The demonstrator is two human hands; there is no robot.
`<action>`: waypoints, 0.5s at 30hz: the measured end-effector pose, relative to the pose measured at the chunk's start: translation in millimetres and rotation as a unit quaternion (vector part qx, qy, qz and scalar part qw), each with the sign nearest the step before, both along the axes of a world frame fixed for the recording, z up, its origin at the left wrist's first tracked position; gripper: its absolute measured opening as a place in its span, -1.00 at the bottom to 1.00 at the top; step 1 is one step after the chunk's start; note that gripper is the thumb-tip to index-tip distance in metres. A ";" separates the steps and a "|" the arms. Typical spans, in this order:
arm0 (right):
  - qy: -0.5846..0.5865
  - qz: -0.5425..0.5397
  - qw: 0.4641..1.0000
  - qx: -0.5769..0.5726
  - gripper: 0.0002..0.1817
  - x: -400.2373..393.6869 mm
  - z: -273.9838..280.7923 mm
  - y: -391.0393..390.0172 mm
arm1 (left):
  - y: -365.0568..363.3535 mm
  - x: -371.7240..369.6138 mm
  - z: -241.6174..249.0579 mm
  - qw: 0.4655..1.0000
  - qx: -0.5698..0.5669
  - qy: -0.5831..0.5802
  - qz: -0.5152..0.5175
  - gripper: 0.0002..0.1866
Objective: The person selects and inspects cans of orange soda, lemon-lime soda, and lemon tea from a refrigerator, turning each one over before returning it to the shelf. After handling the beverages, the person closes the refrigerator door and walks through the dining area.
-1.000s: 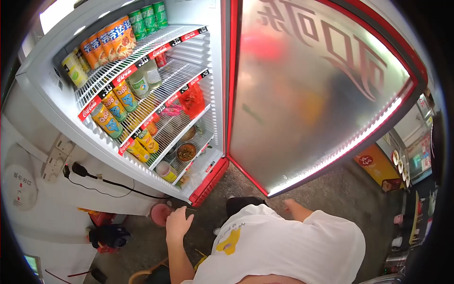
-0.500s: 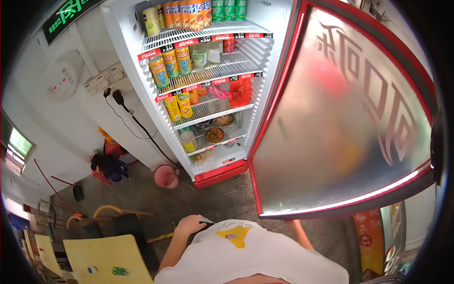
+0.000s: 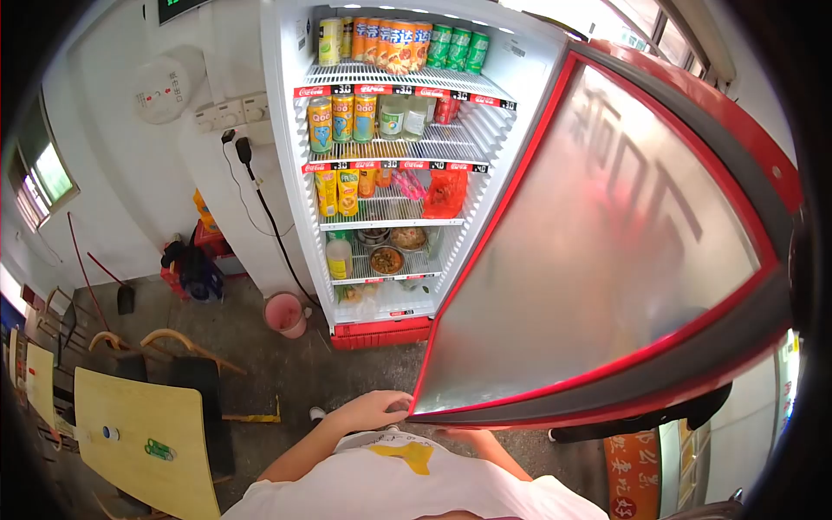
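Observation:
A tall fridge [image 3: 282, 173] stands with its red-framed glass door [image 3: 598, 243] swung out to the right. My left hand [image 3: 380, 411] is at the lower left corner of this door, its fingers curled against the frame. Below the door's bottom edge, my right hand [image 3: 459, 433] shows only in part; its fingers are hidden. On the shelves are orange cans [image 3: 399, 48], green cans [image 3: 457, 49], Qoo cans [image 3: 342, 117], bottles [image 3: 392, 117], a red bag [image 3: 445, 192] and a bowl of food [image 3: 386, 259].
A pink bucket [image 3: 286, 314] stands on the floor left of the fridge. A black cable [image 3: 269, 204] hangs along the wall. At the lower left are a yellow table [image 3: 139, 433] and chairs [image 3: 195, 377]. Behind the door, a person's dark-clothed leg [image 3: 641, 422] shows.
The view has turned, so the fridge looks more upright. The door's lower left corner now sits lower and further left in view. My left hand has come to that corner.

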State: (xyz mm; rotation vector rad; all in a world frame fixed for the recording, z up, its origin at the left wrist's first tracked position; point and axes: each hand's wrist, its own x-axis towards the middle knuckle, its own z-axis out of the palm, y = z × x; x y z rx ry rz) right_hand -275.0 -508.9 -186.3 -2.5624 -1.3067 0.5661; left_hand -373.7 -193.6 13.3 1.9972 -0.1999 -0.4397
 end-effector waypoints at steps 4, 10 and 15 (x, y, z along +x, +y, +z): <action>0.097 0.050 0.993 0.037 -0.37 1.4 -15.4 59.3 | 25.1 5.0 -2.1 0.992 -0.076 -0.062 0.079 -0.66; 0.206 -0.077 0.975 -0.031 -0.33 -2.0 -20.5 179.0 | 100.2 13.6 -23.4 0.944 -0.236 -0.105 0.207 -0.76; 0.238 -0.101 0.965 0.044 -0.26 7.7 14.5 261.2 | 162.3 17.9 -21.2 0.942 -0.210 -0.172 0.198 -0.73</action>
